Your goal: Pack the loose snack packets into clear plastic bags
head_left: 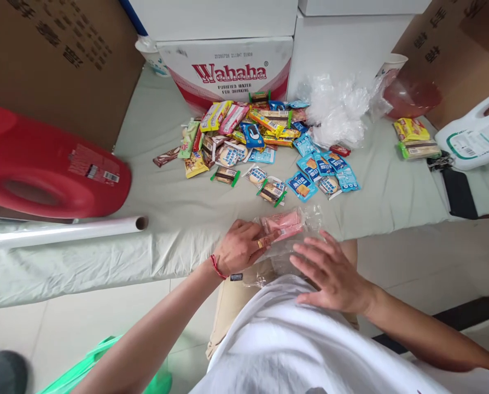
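Note:
Close to the table's front edge lies a clear plastic bag (313, 216) with pink wrapped packets (283, 223) in it. My left hand (244, 247) grips the left side of the bag, its index finger stretched across the pink packets and the other fingers curled. Just right of the bag's lower part, my right hand (330, 273) is open with fingers spread; nothing is in it. Part of the bag hangs over the edge above my lap. Beyond it is a heap of wrapped snacks (252, 134), with several blue snack packets (310, 164) at its right.
A Wahaha carton (236, 71) stands behind the snacks, and crumpled clear bags (338, 112) lie right of it. A red jug (51, 164) and a plastic roll (64, 231) are at left. A white jug (474, 134) and a black phone-like object (460, 192) are at right.

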Available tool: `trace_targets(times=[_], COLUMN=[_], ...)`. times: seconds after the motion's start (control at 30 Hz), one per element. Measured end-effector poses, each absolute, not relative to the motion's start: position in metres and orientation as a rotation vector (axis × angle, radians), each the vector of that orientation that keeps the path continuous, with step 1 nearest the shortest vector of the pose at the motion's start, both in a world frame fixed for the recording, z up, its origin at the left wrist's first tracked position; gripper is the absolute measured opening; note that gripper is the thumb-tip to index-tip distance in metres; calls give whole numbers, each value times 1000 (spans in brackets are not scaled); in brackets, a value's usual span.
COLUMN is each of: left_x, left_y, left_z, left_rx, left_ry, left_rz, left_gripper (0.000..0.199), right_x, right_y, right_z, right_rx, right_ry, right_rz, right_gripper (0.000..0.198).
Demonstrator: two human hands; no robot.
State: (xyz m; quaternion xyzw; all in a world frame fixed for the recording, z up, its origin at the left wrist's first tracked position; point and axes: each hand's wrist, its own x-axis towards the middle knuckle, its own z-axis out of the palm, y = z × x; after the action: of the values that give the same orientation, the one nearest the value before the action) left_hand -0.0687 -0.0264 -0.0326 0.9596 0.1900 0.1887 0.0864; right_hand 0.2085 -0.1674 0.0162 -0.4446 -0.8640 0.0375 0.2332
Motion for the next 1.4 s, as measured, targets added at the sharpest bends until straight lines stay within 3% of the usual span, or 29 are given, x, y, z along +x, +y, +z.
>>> trace_targets(times=[0.1, 0.23, 0.53, 0.7, 0.97, 1.1, 1.23, 1.3, 1.4], left_x=[-68, -67, -58, -54, -85, -93, -74, -62, -53], left_y=[-24, -19, -19, -16, -4, -24, -51, -55, -48], left_z=[-35, -33, -15, -14, -18, -20, -22, -28, -42], left_rx=[2870, 2833, 2817, 2723, 1657, 1277, 1711, 1906, 1996], left_ry=[553, 507, 516, 510, 778, 1263, 1550, 1640, 1753], left_rz=[532, 521, 567, 514, 690, 1030, 1021, 880, 814], left_gripper=[45, 44, 45, 32, 34, 47, 68, 58, 16], right_x=[198, 200, 197, 195, 190, 191, 190, 192, 207], right_y=[-175, -150, -76, -49, -19, -21, -23, -23, -21], right_z=[-2, 13, 68, 59, 34, 28, 24, 23, 20], right_rx=[-1277, -1205, -1120, -1556, -1885, -1904, -1898, -1882, -1789], right_ry=[-2423, -2392, -2652, -2588, -2303, -2264, -2211, -2183, -2170], right_rz=[-23, 79, 239, 556, 895, 911, 929, 950, 1022], right_gripper=[40, 24, 30, 27, 17, 17, 15, 14, 14])
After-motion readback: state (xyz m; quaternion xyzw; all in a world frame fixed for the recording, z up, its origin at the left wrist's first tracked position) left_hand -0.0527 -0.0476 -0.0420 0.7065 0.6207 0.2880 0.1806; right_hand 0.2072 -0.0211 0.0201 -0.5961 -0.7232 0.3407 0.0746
